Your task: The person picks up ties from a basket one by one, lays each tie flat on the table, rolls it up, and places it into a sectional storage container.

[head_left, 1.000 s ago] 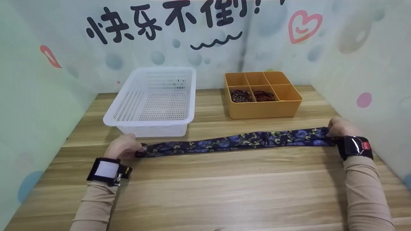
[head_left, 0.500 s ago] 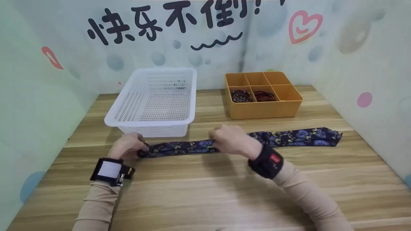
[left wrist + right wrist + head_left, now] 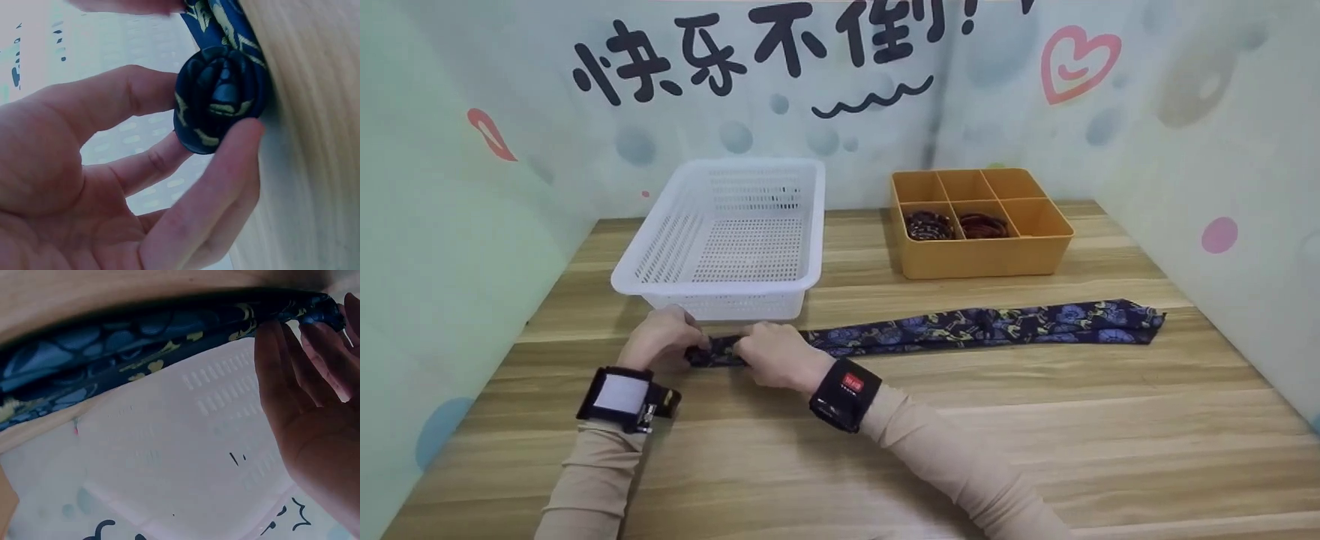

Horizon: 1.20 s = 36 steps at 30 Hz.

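A dark navy necktie [image 3: 930, 330] with blue flowers and yellow figures lies lengthwise across the wooden table, its wide pointed end at the right. My left hand [image 3: 660, 337] pinches the other end, which is wound into a small tight roll [image 3: 219, 101], between thumb and fingers. Close beside it, my right hand [image 3: 780, 356] holds the strip just right of the roll. In the right wrist view its fingers [image 3: 275, 365] lie along the necktie's edge, while its thumb is hidden.
Just behind both hands stands a white perforated basket [image 3: 716, 289]. An orange six-compartment box [image 3: 982, 259] sits at the back right, with dark coiled items [image 3: 930, 225] in two front compartments. Printed walls border the table on the left, back and right.
My right hand has let go of the necktie's wide end and slid left along the strip to near the roll. My left hand has stayed on the rolled end.
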Motion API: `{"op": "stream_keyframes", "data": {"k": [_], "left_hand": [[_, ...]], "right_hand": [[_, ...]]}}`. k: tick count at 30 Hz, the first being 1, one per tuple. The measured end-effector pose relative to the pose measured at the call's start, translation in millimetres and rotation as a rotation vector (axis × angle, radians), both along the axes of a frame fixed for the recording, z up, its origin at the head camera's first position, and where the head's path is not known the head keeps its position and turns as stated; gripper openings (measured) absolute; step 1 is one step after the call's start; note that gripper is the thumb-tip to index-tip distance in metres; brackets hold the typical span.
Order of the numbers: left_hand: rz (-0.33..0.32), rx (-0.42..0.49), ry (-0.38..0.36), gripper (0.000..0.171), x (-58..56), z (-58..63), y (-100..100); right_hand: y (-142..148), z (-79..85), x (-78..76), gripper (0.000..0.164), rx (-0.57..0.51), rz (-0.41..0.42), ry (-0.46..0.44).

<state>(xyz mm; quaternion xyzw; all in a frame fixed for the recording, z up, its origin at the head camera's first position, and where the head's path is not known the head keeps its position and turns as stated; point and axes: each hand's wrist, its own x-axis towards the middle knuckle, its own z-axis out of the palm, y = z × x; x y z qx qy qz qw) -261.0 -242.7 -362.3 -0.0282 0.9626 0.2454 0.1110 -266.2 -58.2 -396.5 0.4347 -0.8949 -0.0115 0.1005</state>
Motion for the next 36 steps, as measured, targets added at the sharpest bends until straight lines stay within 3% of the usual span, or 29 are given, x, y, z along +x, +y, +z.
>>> {"op": "stream_keyframes", "data": {"k": [3, 6, 12, 16, 22, 25, 29, 32, 36], "left_hand": [[0.012, 0.008, -0.001, 0.017, -0.9, -0.6, -1.6], [0.007, 0.007, -0.014, 0.016, -1.1, 0.3, -3.7], [-0.024, 0.038, -0.027, 0.019, -0.4, 2.2, -6.8], [-0.019, 0.051, -0.041, 0.020, 0.8, 2.6, -8.2], [-0.006, 0.023, -0.041, 0.027, 0.7, 1.5, -5.3], [0.006, 0.004, -0.042, 0.025, 0.2, -0.6, -1.3], [0.035, 0.011, -0.019, 0.019, 0.0, -3.4, 3.9], [0.042, -0.006, -0.005, 0.023, -0.9, -5.0, 5.7], [0.023, -0.071, -0.022, 0.035, -3.0, -5.6, 6.9]], "right_hand": [[-2.2, -6.4, -0.4, 0.012, -0.010, 0.014, 0.154], [-2.7, -10.7, -1.4, 0.017, -0.042, 0.046, 0.240], [-3.6, -15.2, -2.3, 0.012, -0.056, 0.050, 0.284], [-5.4, -16.3, -0.6, 0.014, -0.020, 0.020, 0.325], [-9.2, -15.9, 3.2, 0.017, -0.004, 0.038, 0.395], [-9.7, -11.3, 5.8, 0.013, -0.012, 0.016, 0.329], [-12.9, -2.6, 8.2, 0.008, -0.087, -0.009, 0.146], [-20.8, -2.4, 7.5, 0.021, -0.170, -0.020, 0.018], [-33.2, -4.7, 5.5, 0.039, -0.281, -0.034, -0.077]]}}
